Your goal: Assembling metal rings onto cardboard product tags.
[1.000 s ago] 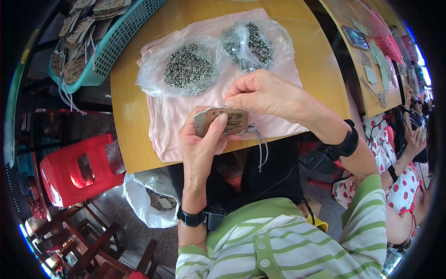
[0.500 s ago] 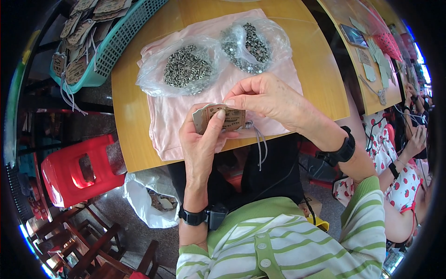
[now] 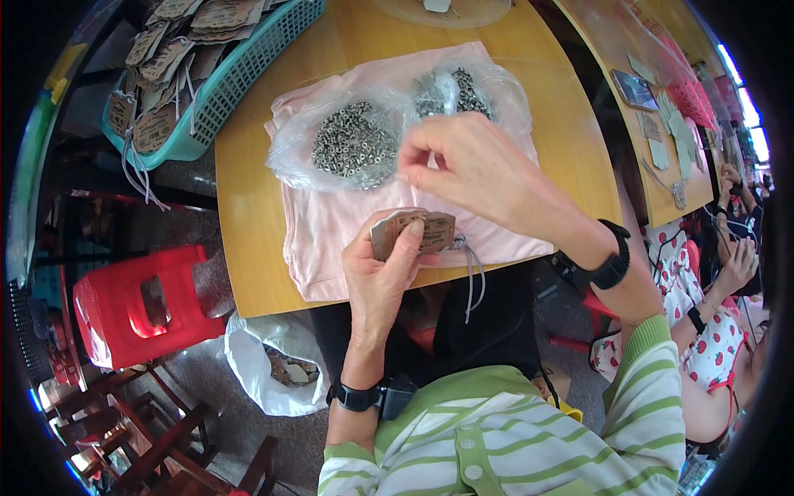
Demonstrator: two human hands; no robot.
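My left hand (image 3: pixel 376 277) is closed round a brown printed cardboard tag (image 3: pixel 436 235), thumb pressed on its face, just over the table's front edge. Several layers seem to be stacked there. A grey cord (image 3: pixel 475 285) hangs from the tag's right end. Above and to the right, my right hand (image 3: pixel 488 169) is raised with thumb and forefinger brought together; whatever they pinch, if anything, is too small to make out. Just beyond it, a clear plastic bag (image 3: pixel 289 153) holds many small metal ring-like pieces (image 3: pixel 356 140). My right hand partly hides a second such bag (image 3: pixel 509 87).
A pink cloth (image 3: pixel 318 248) lies under the bags on the wooden table (image 3: pixel 248 273). At left stand a teal basket (image 3: pixel 223 107) full of tags and a red stool (image 3: pixel 132 298). A white sack (image 3: pixel 252 376) sits below. Another person (image 3: pixel 711 331) is at right, near a side table (image 3: pixel 662 194).
My right hand has left the tag and moved up toward the bags. My left hand still holds the tag. The whole view has shifted slightly.
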